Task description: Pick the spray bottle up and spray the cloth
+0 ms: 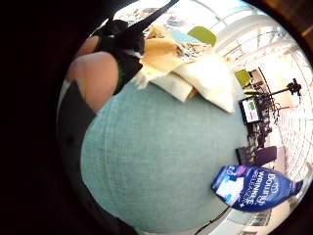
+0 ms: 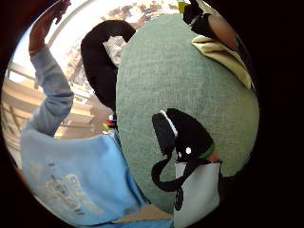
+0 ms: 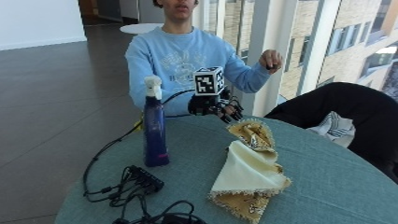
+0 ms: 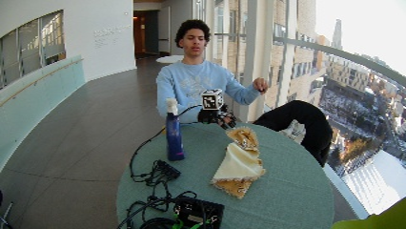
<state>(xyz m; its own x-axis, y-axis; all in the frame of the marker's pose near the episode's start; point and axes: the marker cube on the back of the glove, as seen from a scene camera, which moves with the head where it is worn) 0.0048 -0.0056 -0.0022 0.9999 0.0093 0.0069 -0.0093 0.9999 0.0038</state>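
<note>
Standing upright at the left of the round table (image 3: 323, 186), the spray bottle (image 3: 154, 128) is left ungripped.

A tangle of cables (image 3: 133, 184) is seen in front of the bottle. Further right, the gloved right hand (image 3: 217, 107) is held near the table's far edge, its fingers apparently loosely curled around nothing, though this is poorly resolved. The yellow cloth (image 3: 249, 170) is laid crumpled mid-table, and the bare hand (image 3: 271, 59) is raised, fingers curled.
</note>
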